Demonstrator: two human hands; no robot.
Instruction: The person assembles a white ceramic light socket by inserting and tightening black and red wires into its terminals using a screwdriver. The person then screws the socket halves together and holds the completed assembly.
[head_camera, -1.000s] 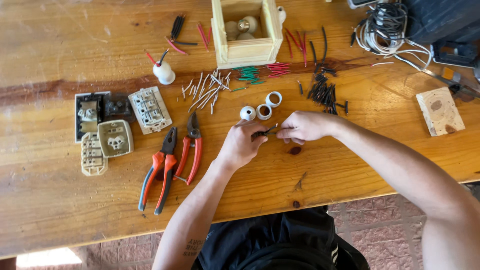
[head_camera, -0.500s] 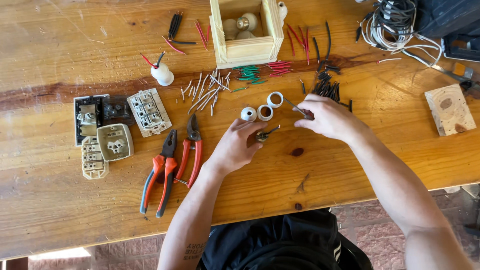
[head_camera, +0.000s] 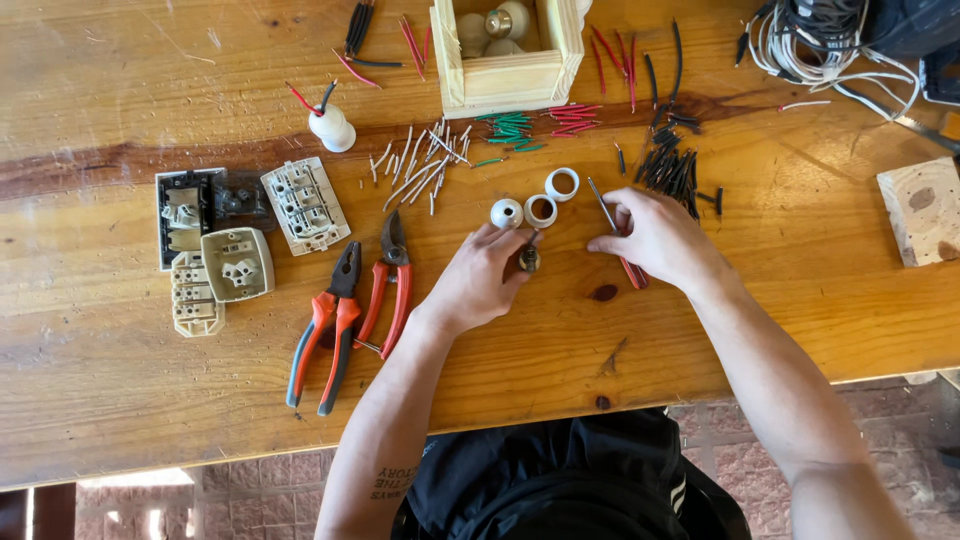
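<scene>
Left hand (head_camera: 480, 285) pinches small metal fitting (head_camera: 528, 260) | right hand (head_camera: 655, 238) grips screwdriver (head_camera: 612, 222) | wooden box (head_camera: 505, 85) holds bulbs (head_camera: 498, 25)

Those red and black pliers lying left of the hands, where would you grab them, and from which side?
Grip the pliers by the two red and black handles, low down, coming from the near table edge. The handles spread toward that edge while the dark jaws point away, toward the white switch parts. Probably easiest for the left hand; the red cutters lie close on the right, so close in from the left.
</scene>
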